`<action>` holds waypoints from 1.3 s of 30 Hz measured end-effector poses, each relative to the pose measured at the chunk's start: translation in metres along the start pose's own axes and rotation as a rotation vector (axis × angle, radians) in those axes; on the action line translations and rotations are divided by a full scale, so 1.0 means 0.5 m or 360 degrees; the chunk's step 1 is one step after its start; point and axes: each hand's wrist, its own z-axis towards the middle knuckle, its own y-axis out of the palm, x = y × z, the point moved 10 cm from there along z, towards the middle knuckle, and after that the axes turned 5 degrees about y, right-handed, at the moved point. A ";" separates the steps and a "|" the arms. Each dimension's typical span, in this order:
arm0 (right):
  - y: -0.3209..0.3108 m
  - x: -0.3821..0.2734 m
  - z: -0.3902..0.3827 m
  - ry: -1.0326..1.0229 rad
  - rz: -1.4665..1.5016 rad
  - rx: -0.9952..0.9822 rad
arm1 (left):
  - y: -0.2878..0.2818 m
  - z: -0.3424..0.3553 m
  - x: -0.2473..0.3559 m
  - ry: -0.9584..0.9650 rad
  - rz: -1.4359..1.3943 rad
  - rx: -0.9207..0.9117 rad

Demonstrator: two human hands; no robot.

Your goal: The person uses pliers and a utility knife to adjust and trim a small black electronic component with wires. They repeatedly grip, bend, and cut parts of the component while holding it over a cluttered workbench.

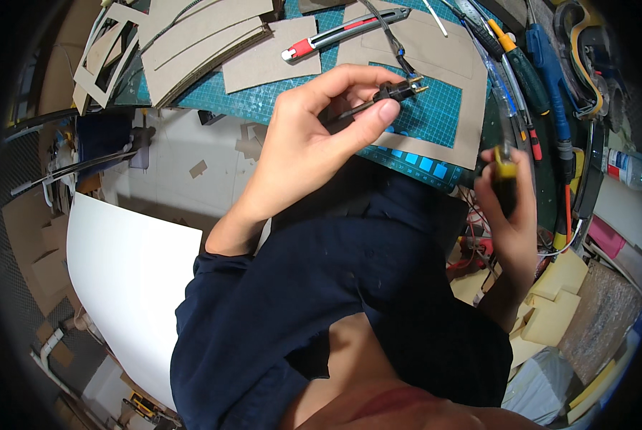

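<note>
My left hand point(314, 129) pinches a small black electrical plug point(396, 91) between thumb and fingers, above the cutting mat. Brass-coloured metal pieces show at the plug's right end. A dark braided cord point(387, 32) with bluish wires at its tip comes down from the far edge and meets the plug there; whether it is fastened I cannot tell. At the mat's right edge, my right hand point(511, 222) is closed around a yellow-and-black handled tool point(506, 179). Motion blurs its tip, so its exact kind is unclear.
A cardboard frame point(473, 107) lies on the green cutting mat point(221, 107). Beyond the plug rests a red-and-grey utility knife point(342, 34). Cardboard sheets point(199, 43) are stacked far left. Screwdrivers point(518, 61) and a blue glue gun point(550, 79) line the right. White sheet point(131, 287) stands at left.
</note>
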 end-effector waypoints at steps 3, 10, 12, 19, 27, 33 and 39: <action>-0.009 -0.024 0.020 -0.0186 -0.0594 0.0382 | 0.000 0.003 -0.007 -0.0146 -0.0193 -0.0028; -0.013 -0.048 0.035 -0.0172 -0.1048 0.0630 | 0.012 0.005 -0.017 -0.0193 -0.0458 -0.0119; -0.012 -0.054 0.038 -0.0191 -0.1031 0.0637 | 0.016 0.005 -0.024 -0.0234 -0.0504 -0.0156; -0.007 -0.083 0.030 -0.0571 -0.1263 0.0749 | 0.032 0.010 -0.024 -0.0213 -0.0704 -0.0247; 0.061 -0.109 0.039 -0.0733 0.0415 0.0171 | 0.052 0.014 -0.015 -0.0167 -0.0473 -0.0081; 0.135 -0.092 0.090 -0.0278 0.1319 -0.0106 | 0.043 0.014 -0.015 0.0040 -0.0313 0.0003; 0.140 -0.087 0.103 -0.0301 0.1417 -0.0092 | 0.028 0.018 0.014 0.0288 -0.0055 0.0137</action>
